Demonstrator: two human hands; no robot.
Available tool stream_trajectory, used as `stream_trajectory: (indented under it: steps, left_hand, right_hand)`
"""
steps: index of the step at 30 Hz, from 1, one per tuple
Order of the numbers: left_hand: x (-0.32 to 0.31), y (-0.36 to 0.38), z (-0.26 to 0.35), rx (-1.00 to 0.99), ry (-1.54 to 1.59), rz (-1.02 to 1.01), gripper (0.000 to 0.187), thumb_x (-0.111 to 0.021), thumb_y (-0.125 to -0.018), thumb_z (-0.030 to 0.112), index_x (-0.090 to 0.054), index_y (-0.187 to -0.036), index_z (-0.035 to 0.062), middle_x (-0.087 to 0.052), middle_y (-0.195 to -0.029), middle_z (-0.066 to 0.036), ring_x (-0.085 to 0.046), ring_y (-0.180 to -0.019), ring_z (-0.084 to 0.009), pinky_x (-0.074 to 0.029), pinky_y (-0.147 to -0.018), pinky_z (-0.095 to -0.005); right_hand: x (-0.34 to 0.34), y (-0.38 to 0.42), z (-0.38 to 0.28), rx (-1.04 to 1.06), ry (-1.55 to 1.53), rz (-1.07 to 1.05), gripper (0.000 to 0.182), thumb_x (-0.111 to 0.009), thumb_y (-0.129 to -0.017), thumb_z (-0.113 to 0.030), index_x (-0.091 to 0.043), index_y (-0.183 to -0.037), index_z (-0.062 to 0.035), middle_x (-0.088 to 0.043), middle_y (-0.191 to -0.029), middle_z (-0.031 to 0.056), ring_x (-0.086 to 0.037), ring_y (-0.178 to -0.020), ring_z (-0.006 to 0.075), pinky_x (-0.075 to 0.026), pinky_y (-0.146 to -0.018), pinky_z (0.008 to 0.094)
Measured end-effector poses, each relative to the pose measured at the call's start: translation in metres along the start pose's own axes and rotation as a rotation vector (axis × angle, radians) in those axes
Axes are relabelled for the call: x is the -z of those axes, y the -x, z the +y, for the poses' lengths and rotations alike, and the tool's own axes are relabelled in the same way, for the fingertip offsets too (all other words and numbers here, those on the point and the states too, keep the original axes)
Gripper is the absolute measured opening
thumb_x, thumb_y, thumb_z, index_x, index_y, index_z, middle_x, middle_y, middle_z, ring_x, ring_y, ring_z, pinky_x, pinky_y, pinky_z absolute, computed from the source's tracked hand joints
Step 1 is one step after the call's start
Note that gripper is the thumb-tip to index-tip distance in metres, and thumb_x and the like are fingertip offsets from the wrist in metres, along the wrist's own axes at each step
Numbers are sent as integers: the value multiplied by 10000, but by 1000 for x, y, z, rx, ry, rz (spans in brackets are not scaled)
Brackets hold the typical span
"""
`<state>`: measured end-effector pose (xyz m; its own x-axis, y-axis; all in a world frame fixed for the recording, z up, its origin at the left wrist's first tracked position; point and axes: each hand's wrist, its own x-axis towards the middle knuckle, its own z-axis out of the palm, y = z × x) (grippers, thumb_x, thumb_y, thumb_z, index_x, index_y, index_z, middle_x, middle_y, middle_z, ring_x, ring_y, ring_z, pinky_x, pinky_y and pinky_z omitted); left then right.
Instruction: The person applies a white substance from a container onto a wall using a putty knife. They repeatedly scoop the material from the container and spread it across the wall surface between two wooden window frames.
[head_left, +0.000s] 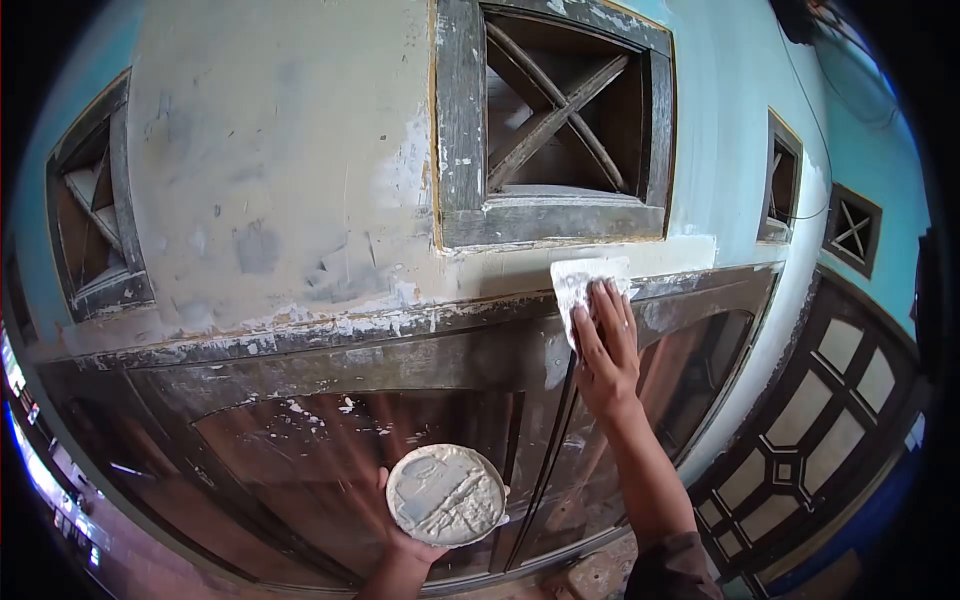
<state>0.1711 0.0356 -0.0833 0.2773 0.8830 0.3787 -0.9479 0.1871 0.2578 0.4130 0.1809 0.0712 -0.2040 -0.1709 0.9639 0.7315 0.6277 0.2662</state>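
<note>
My right hand (pixel 606 345) presses a flat white scraper blade (pixel 583 279), smeared with putty, against the wall just above the dark wooden door frame (pixel 400 330). The blade sits below the lower right corner of a weathered vent opening (pixel 555 125) with crossed wooden slats. My left hand (pixel 405 550) holds up a round plate (pixel 446 495) caked with pale putty, low in the view in front of the door glass.
The patched grey wall (pixel 270 170) has another slatted vent (pixel 95 215) at the left. Two more vents (pixel 782 180) sit in the turquoise wall at the right, above a dark panelled door (pixel 820 420). Below me are glazed double doors (pixel 330 450).
</note>
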Motion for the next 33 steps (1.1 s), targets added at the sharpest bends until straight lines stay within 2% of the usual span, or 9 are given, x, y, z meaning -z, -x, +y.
stream_trajectory:
  steps: [2, 4, 10, 18, 20, 24, 26, 31, 33]
  left_hand:
    - [4, 1, 3, 22, -71, 71, 961, -355, -911, 786, -372, -1523, 46, -396, -1540, -249, -382, -1385, -532, -320, -1117, -703]
    - [2, 1, 3, 4, -159, 119, 990, -374, -891, 809, -350, -1538, 61, -364, -1546, -280, -326, -1361, -632, -294, -1098, -748]
    - [21, 3, 12, -44, -172, 200, 996, -376, -888, 816, -351, -1537, 60, -381, -1531, -286, -350, -1352, -622, -303, -1086, -757]
    - [30, 0, 17, -97, -197, 241, 977, -365, -899, 806, -370, -1528, 58, -381, -1539, -267, -343, -1357, -620, -281, -1081, -778]
    - [26, 1, 17, -41, -132, 163, 924, -360, -920, 768, -390, -1522, 68, -364, -1562, -252, -364, -1402, -520, -278, -1122, -724]
    - [25, -1, 20, -45, -147, 165, 922, -360, -922, 763, -385, -1524, 66, -362, -1558, -261, -362, -1398, -527, -272, -1123, -729]
    - [19, -1, 18, -50, -122, 136, 944, -365, -911, 778, -379, -1525, 62, -368, -1550, -268, -356, -1392, -547, -265, -1118, -742]
    - [15, -5, 17, 22, -112, 39, 995, -381, -881, 813, -366, -1530, 60, -374, -1544, -273, -345, -1376, -589, -270, -1103, -758]
    - [13, -4, 16, 21, -80, 70, 1023, -388, -864, 833, -356, -1535, 60, -371, -1543, -279, -342, -1369, -604, -287, -1090, -763]
  right_hand:
    - [-8, 6, 13, -15, -15, -56, 672, -632, -704, 115, -621, -1345, -87, -514, -1451, 245, -480, -1374, 428, -329, -1146, 560]
    - [-15, 9, 19, -28, 0, -60, 693, -622, -707, 110, -611, -1368, -98, -495, -1471, 243, -460, -1391, 426, -313, -1154, 562]
    - [-23, 5, 17, -39, 58, -138, 665, -612, -761, 92, -603, -1388, -129, -481, -1489, 230, -450, -1398, 425, -309, -1152, 573]
    - [-28, 22, 10, -114, -25, -244, 670, -584, -801, 101, -554, -1430, -131, -386, -1563, 229, -353, -1451, 453, -255, -1167, 608]
    - [-27, 32, 7, -125, -33, -238, 663, -590, -791, 109, -572, -1410, -128, -400, -1553, 231, -370, -1442, 452, -265, -1162, 611]
    - [-14, 39, 6, -78, -1, -144, 522, -692, -861, -4, -618, -1362, -130, -466, -1504, 232, -426, -1407, 452, -310, -1147, 590]
    - [-14, 27, 10, -74, 34, -73, 527, -691, -853, 20, -625, -1355, -129, -474, -1498, 228, -445, -1395, 449, -319, -1141, 594]
    - [-26, 17, 16, -84, 7, -210, 580, -573, -834, 78, -584, -1389, -87, -454, -1524, 209, -394, -1437, 427, -281, -1168, 584]
    - [-25, 31, 10, -89, 10, -221, 534, -614, -860, 44, -595, -1375, -97, -468, -1514, 206, -405, -1433, 414, -295, -1166, 570]
